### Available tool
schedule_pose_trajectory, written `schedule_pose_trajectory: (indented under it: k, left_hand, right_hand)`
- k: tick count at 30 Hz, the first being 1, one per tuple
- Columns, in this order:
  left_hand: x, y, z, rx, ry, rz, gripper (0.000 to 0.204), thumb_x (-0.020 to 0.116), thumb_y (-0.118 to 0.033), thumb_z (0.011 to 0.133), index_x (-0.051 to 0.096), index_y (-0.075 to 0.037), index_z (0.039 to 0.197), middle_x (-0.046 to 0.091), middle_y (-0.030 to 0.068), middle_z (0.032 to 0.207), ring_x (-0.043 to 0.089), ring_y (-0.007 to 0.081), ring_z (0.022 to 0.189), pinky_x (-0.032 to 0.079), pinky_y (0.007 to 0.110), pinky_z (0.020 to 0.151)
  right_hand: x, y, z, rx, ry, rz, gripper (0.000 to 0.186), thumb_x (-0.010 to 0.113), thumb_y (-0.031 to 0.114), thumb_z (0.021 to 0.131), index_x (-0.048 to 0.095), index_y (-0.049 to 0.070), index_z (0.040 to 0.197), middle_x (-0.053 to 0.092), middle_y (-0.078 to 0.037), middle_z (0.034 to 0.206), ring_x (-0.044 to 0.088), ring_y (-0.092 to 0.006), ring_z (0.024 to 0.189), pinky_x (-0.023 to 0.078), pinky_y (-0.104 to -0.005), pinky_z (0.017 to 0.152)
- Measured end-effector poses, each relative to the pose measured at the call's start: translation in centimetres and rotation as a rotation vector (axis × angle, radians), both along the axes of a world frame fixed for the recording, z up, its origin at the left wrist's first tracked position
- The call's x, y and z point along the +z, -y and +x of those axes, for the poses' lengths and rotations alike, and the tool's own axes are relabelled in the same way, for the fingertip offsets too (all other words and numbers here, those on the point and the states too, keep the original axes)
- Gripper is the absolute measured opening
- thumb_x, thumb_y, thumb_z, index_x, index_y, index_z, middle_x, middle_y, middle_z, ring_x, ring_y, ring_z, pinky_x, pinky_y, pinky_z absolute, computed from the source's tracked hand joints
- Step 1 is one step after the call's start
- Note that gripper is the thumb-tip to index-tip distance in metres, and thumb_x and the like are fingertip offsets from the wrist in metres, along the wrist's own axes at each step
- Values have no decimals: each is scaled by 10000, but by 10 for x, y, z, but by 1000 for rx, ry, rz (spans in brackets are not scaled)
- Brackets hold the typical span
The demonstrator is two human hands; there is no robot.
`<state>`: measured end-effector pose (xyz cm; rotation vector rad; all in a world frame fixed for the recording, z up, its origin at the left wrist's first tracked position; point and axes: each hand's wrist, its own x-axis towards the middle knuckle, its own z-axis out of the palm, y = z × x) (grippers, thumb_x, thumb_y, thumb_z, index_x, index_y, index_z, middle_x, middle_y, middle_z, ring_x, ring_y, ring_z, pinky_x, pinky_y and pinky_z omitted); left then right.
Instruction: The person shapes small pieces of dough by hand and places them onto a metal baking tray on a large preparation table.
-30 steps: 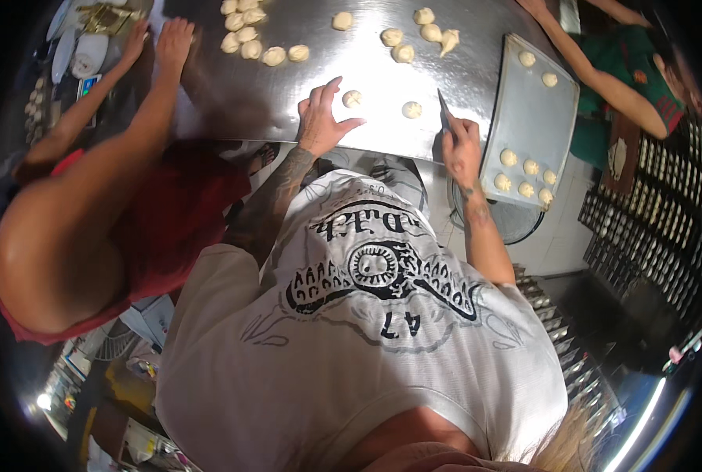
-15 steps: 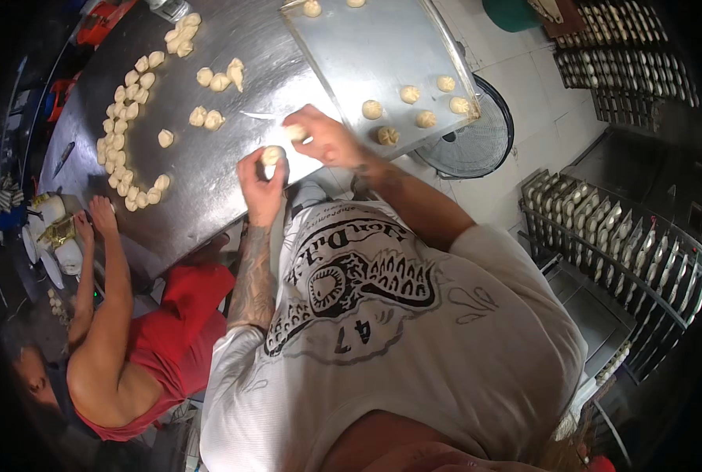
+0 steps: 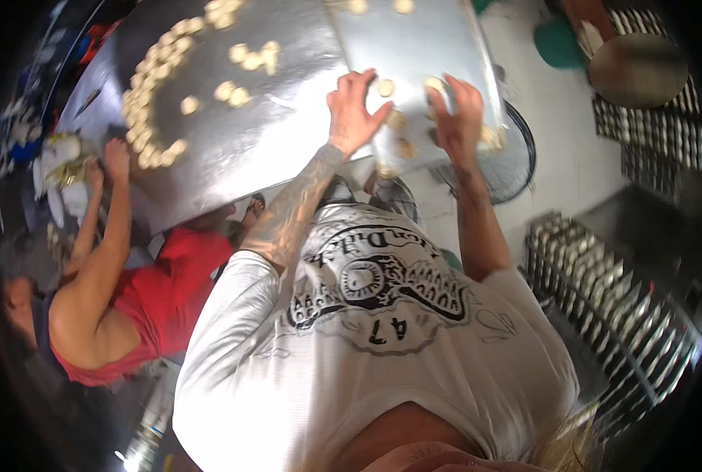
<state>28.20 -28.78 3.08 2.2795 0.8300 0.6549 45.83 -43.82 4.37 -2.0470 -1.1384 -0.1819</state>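
My left hand (image 3: 357,112) is over the left part of a metal tray (image 3: 414,47), thumb and fingers spread around a pale dough bun (image 3: 386,87), with nothing visibly gripped. My right hand (image 3: 457,114) is farther right on the tray, thumb and fingertips on another dough bun (image 3: 435,82); motion blurs it. More blurred buns (image 3: 396,119) lie between and behind my hands, partly hidden on the right.
The steel table (image 3: 288,134) holds many dough pieces (image 3: 154,79). A co-worker in red (image 3: 170,307) works at left beside packages (image 3: 60,165). A fan (image 3: 512,185) stands beside the tray; dense racks (image 3: 602,315) fill the right.
Both hands have moved right and up onto the tray since half a second ago. My left hand has released the bun it held and opened.
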Motion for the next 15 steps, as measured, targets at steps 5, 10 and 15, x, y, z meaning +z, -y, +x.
schedule_pose_trajectory:
  k: [5,10,15]
  left_hand:
    - [-3,-6,-66,65,401,-1430,758,522,-607,1107,499,16,1537,611,151,1461,574,279,1339,471,393,1134]
    - [-8,-75,-142,189,761,-1398,628,470,-467,1146,461,5,1561,585,202,1519,540,254,1427,448,398,1194]
    - [-25,-183,-192,420,187,-452,468,651,-266,1060,585,-86,1487,681,109,1317,615,253,1284,498,444,1053]
  right_hand:
    - [44,-42,-132,391,-576,13,339,642,169,1074,660,9,1372,686,-190,1242,646,-365,1167,491,-498,1087]
    - [16,-143,-195,574,-203,-216,445,688,222,1024,677,50,1434,639,-192,1392,563,-397,1301,440,-505,1130]
    - [6,-254,-195,285,-174,-332,388,724,259,994,726,99,1347,739,-164,1196,706,-364,1112,552,-471,957]
